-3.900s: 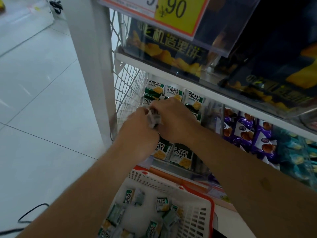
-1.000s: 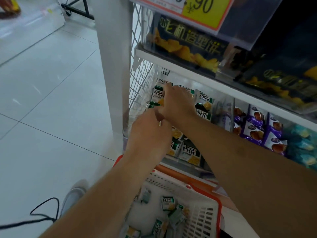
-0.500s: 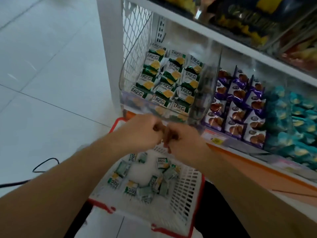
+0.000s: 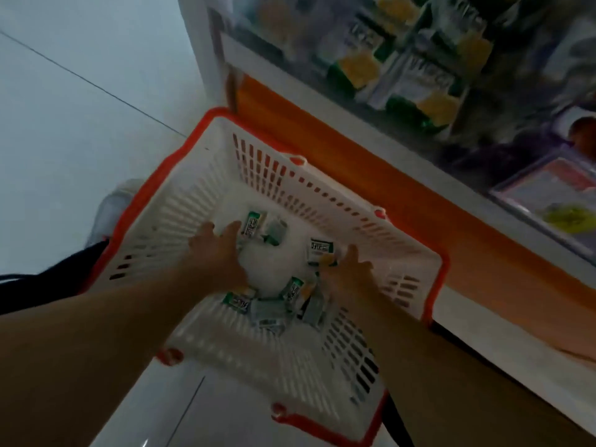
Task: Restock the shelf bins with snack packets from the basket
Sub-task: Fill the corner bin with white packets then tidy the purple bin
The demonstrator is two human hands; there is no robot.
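The white basket with a red rim (image 4: 154,188) stands on the floor below the shelf. Several green-and-white snack packets lie loose in it: one at the far side (image 4: 253,222), one on the right (image 4: 321,248) and a cluster near me (image 4: 274,308). Both my hands are down inside the basket. My left hand (image 4: 216,253) has its fingers spread, the tips close to the far packet. My right hand (image 4: 350,269) reaches left with its thumb apart, fingertips touching the right packet. The shelf bin of matching packets (image 4: 403,69) is above, blurred.
An orange shelf base (image 4: 354,162) runs behind the basket. A bin of purple packets (image 4: 580,137) and a price label (image 4: 561,201) are at the right edge. A white upright post (image 4: 200,43) stands left of the bin. My shoe (image 4: 109,208) sits beside the basket's left rim.
Both hands left the shelf bin, met in front of it, then dropped apart into the basket. My view tilted down from the shelf onto the basket.
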